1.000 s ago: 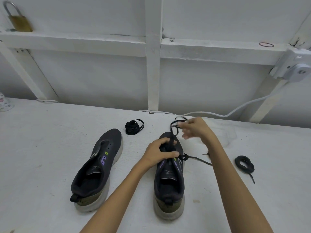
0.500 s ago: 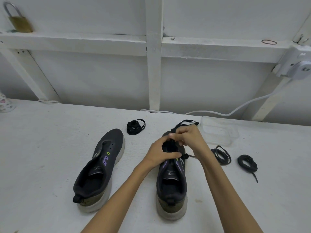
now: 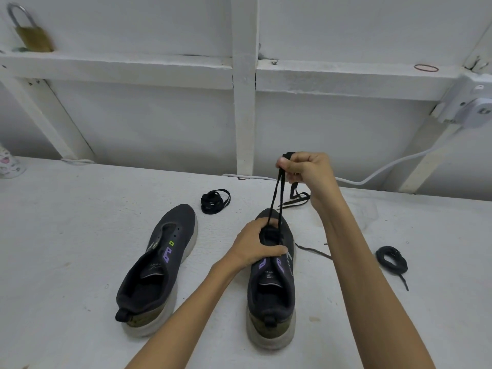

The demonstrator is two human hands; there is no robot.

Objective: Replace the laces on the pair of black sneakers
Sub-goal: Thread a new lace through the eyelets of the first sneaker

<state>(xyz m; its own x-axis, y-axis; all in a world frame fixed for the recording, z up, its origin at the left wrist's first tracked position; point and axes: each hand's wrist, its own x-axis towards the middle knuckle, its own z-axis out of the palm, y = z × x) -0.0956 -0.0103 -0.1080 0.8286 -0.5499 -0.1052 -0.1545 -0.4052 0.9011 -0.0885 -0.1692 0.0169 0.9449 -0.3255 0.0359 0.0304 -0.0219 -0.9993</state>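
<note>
Right sneaker (image 3: 271,288) flat on table (image 3: 80,235), toe to 12 o'clock, left hand (image 3: 255,243) gripping its throat, right hand (image 3: 306,169) pinching black lace (image 3: 275,198) above the toe, left sneaker (image 3: 162,265) at 9 o'clock, toe to 1.

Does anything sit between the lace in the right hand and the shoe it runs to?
Nothing visible does. The lace runs straight from the right hand down to the front of the shoe. The left hand grips the shoe there, beside the lace, and hides where it enters.
</note>
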